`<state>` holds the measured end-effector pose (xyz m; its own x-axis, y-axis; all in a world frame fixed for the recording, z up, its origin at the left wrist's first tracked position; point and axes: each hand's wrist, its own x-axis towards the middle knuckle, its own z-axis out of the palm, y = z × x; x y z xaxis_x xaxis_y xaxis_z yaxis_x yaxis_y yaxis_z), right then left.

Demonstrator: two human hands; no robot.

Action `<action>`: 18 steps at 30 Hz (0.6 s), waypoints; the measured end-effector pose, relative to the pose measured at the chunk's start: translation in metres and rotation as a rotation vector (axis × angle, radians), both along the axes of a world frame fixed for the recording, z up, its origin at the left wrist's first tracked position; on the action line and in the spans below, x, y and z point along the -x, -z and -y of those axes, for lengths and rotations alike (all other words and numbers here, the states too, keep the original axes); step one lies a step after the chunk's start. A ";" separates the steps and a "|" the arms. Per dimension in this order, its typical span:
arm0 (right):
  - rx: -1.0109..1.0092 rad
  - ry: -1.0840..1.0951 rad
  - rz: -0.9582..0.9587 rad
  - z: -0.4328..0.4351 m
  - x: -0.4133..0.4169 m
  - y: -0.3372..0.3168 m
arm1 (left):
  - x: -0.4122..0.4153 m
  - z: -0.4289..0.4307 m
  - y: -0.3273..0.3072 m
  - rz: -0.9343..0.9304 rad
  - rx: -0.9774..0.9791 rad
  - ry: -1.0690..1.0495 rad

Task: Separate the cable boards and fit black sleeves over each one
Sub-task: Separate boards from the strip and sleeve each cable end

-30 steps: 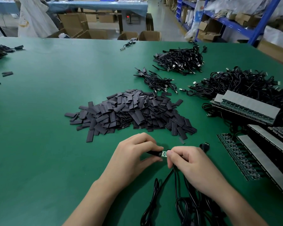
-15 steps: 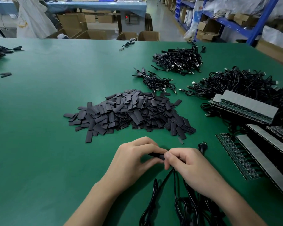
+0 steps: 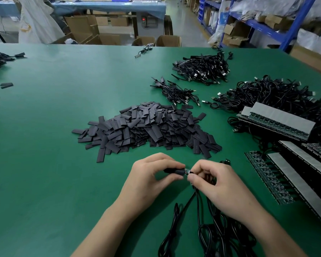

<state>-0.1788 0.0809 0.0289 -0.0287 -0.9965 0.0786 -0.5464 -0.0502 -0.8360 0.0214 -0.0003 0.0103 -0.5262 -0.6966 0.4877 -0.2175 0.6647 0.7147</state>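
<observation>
A green table (image 3: 44, 164) fills most of the view. On its right side lies a large cable heap (image 3: 274, 93). A second heap (image 3: 202, 68) lies farther back, and a small bunch (image 3: 174, 91) lies between that heap and the middle of the table. In the middle, a sleeve pile (image 3: 146, 130) spreads wide, made of flat black pieces lying loose at every angle. Along the right edge, board panels (image 3: 280, 118) lie in overlapping rows with grey strips on top. The nearest panel (image 3: 263, 177) shows green boards side by side.

Both hands are just in front of the pile, close together. The left hand (image 3: 148, 175) pinches one black sleeve (image 3: 174, 171) between thumb and forefinger, the other fingers curled under. The right hand (image 3: 215, 179) has its fingers curled too, pinching the cable end of a single board (image 3: 187, 171). This small green piece shows in the gap between the two hands, its left end at the sleeve's mouth. How far in it sits I cannot tell.

From under the right hand a black cable (image 3: 196, 201) runs toward the near edge and joins loose coils (image 3: 211, 236) — all lying on the table.

Far left, two stray sleeves (image 3: 6, 85) lie apart from everything else.
</observation>
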 end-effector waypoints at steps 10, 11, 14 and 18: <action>-0.032 -0.024 0.025 0.003 0.002 0.003 | 0.003 -0.002 0.003 -0.002 0.056 0.003; -0.033 -0.024 0.059 0.003 0.002 0.002 | 0.004 -0.003 0.002 -0.029 0.055 -0.033; -0.041 -0.017 0.180 0.004 0.002 0.001 | 0.005 -0.002 -0.001 -0.128 0.029 -0.151; -0.045 -0.010 0.241 0.005 0.003 0.004 | 0.003 -0.002 -0.001 -0.177 0.008 -0.231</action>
